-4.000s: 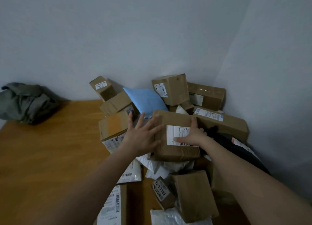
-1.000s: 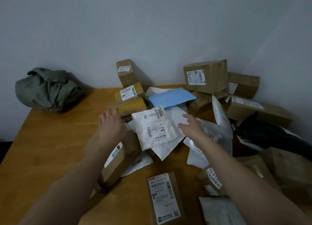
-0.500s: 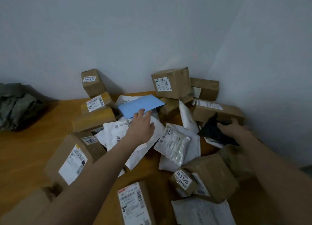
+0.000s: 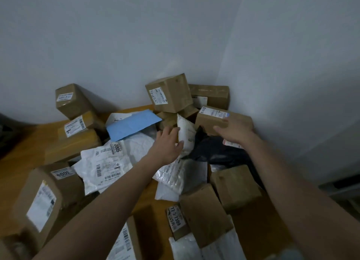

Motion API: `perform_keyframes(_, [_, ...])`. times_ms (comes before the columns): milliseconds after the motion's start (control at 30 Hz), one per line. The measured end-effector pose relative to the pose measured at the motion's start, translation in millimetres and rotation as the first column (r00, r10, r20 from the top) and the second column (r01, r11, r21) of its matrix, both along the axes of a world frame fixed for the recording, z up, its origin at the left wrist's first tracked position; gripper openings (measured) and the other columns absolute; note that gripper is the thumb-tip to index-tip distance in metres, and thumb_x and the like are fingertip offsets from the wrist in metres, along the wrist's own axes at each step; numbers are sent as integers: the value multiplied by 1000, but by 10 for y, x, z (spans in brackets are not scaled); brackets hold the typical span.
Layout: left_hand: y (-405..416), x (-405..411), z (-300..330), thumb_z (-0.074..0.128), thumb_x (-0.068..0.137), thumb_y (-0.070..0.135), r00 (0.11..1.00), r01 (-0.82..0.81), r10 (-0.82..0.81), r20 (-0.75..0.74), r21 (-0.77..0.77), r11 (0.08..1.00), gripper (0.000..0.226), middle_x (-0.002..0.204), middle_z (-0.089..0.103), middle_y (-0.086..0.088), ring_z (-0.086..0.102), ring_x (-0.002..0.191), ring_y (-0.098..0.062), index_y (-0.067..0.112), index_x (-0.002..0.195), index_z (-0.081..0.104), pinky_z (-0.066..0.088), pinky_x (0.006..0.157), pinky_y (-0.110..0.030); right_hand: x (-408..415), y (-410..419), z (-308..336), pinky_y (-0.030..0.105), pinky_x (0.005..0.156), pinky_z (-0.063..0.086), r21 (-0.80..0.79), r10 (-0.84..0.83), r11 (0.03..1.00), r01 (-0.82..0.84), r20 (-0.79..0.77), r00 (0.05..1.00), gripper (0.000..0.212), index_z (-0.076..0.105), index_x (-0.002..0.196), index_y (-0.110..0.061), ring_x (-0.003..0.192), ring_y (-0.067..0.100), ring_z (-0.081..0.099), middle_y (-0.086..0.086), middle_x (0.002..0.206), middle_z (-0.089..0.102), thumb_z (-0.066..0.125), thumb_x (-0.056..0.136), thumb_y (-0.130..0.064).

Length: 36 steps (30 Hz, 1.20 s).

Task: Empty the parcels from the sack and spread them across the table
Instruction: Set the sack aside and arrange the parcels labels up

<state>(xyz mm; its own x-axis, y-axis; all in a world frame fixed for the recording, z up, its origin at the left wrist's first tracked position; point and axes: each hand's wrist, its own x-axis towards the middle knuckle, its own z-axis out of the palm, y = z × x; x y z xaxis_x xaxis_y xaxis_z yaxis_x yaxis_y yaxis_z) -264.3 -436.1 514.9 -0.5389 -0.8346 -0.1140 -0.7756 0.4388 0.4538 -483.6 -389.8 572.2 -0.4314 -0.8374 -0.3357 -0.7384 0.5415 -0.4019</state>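
Over the parcels, left hand (image 4: pixel 169 145) touches white mailer (image 4: pixel 186 136); right hand (image 4: pixel 234 130) grips box (image 4: pixel 213 117).

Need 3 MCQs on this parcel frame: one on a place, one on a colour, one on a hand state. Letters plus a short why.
1. Where does the blue envelope lie?
A. at the near table edge
B. in the far pile, left of the left hand
C. under the right forearm

2. What colour is the bag that lies between the two hands?
A. black
B. red
C. yellow

3. What is the right hand doing?
A. hanging idle off the table
B. pressing flat on bare table
C. gripping a cardboard box with a white label

Answers:
1 B: the envelope sits among white mailers near the far wall, left of the left hand.
2 A: the crumpled bag below the right hand is black.
3 C: the fingers curl round the near end of the labelled box by the corner.
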Motion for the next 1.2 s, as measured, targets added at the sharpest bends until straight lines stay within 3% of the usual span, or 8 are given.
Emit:
perform_keyframes(100, [61,-295,-76,38,99,40,999,47,-47,-1,73,996,51,153,22,-10,25,139,-34,23,146,29,20,114,-44,-467,282,-216,41,113,29,293,-119,951,98,54,991,71,28,151,-17,139,32,33,11,156,29,45,94,-56])
perform_keyframes(233, [165,-608,-108,34,101,44,998,-39,51,-26,346,937,57,156,13,-13,28,139,-34,17,150,24,26,112,-41,-372,528,-326,43,112,26,413,-369,884,220,325,871,71,23,151,-11,141,33,28,10,157,24,44,96,-50])
perform_keyframes(400, [60,-501,-108,26,96,61,959,-252,278,46,581,774,66,155,17,-10,35,134,-39,22,150,26,48,92,-48,-19,120,-230,61,89,49,472,-398,869,148,490,775,74,22,151,-15,134,45,34,18,153,26,57,93,-44])
perform_keyframes(533, [-117,-178,-68,30,99,52,832,-514,554,-27,337,788,61,149,25,-19,32,134,-41,11,143,37,30,111,-48,448,-279,-165,58,88,52,308,-257,951,-20,827,500,80,15,152,-32,133,44,37,16,155,25,66,90,-29])
perform_keyframes(633, [-191,130,25,35,99,44,720,-678,692,-54,160,718,54,151,21,-16,25,135,-44,12,142,38,23,112,-50,666,-461,-205,48,98,48,105,-123,991,84,963,238,70,24,150,-32,130,36,44,11,151,35,62,93,-20])
perform_keyframes(833, [-131,476,-131,41,95,52,745,-665,665,46,132,735,55,159,3,1,6,142,-42,33,146,31,15,115,-56,388,-448,-591,34,85,47,-13,-122,987,159,581,805,59,37,145,-23,113,21,51,4,141,45,55,89,-22])
perform_keyframes(1033, [-68,573,-376,55,83,65,859,-488,423,288,209,847,79,159,-16,7,-7,144,-42,47,148,15,4,114,-61,380,-277,-931,41,105,36,215,-127,977,17,507,853,64,23,151,-22,135,28,36,7,153,29,52,94,-22])
perform_keyframes(1200, [-106,710,-396,45,95,45,720,-267,300,626,-148,952,61,158,-23,-4,-17,143,-44,42,150,18,-7,112,-64,821,-269,-853,33,90,48,228,-59,958,-171,747,663,44,46,141,-25,111,20,53,4,136,50,50,97,-19])
